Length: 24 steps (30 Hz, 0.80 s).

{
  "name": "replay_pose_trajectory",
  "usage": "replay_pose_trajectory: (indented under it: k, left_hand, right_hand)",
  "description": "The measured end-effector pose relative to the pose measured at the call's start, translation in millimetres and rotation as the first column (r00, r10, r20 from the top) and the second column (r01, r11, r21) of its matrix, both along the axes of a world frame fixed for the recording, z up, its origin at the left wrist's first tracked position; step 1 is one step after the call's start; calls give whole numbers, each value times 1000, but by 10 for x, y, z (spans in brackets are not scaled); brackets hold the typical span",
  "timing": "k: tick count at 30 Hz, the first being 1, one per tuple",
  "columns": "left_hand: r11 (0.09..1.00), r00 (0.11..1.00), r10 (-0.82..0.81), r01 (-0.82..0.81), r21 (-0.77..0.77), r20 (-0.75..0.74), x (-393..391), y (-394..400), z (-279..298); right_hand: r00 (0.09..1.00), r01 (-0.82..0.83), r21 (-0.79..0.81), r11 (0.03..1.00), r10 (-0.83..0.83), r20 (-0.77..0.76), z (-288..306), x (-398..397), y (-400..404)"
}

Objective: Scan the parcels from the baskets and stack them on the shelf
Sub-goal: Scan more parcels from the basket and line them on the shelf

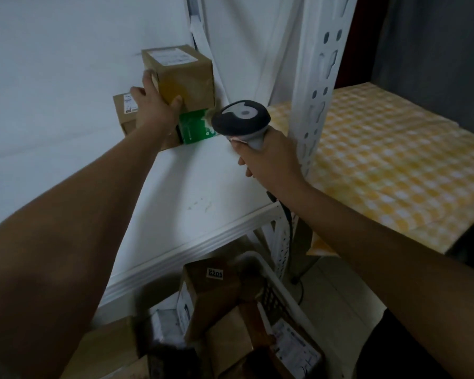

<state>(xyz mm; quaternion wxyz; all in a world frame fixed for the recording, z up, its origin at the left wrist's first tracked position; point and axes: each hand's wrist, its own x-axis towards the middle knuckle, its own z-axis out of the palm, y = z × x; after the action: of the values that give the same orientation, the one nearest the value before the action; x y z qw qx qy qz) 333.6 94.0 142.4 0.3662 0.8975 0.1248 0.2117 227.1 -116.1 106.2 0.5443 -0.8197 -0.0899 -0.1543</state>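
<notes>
Reaching to the far left corner of a white shelf (203, 181), the left hand (155, 108) grips a brown cardboard parcel (185, 75), thumb on its near face and fingers round its left side. That parcel, with a white label on top, sits on a green box (196, 127), and a second brown parcel (125, 113) stands just beside it on the left, against the white wall (60, 77); three boxes are on the shelf in all. The right hand (268, 157) is wrapped round the grey handle of one barcode scanner (241, 120), its dark head pointing toward the stack. Near the bottom, below the shelf edge, one white basket (290, 294) holds several more brown parcels, the tallest (211, 294) marked 6205; their exact number cannot be told. To the right, beyond a white slotted upright (320, 86), lies a yellow checked surface (389, 160).
</notes>
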Motion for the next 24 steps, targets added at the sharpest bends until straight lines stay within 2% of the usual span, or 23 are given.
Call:
replay_pose_trajectory:
  k: [2,4,9,13,19,24]
  left_hand:
    - [998,997,10,-5,-58,80,96,28,-48]
    - [992,995,30,-18,-124,96,202,48,-63]
    - [951,993,107,-116,-286,-47,358,67,-43]
    - [942,998,48,-59,-331,-42,216,-6,-67]
    - [838,994,-102,100,-536,26,-520,-41,-100]
    - [797,971,-199,239,-555,133,-1541,-90,-188]
  right_hand:
    - [1000,0,-1,1000,0,0,-46,3,0]
    - [1000,3,-9,1000,-3,-1,-92,6,-7]
    - [1000,5,-10,1000,-5,-14,-143,14,-27]
    - [999,2,-34,999,-3,-32,-133,-47,-29]
    - [997,-56,-89,994,51,-64,-96,-351,25]
    - [984,-150,-64,987,143,-110,-199,-888,29]
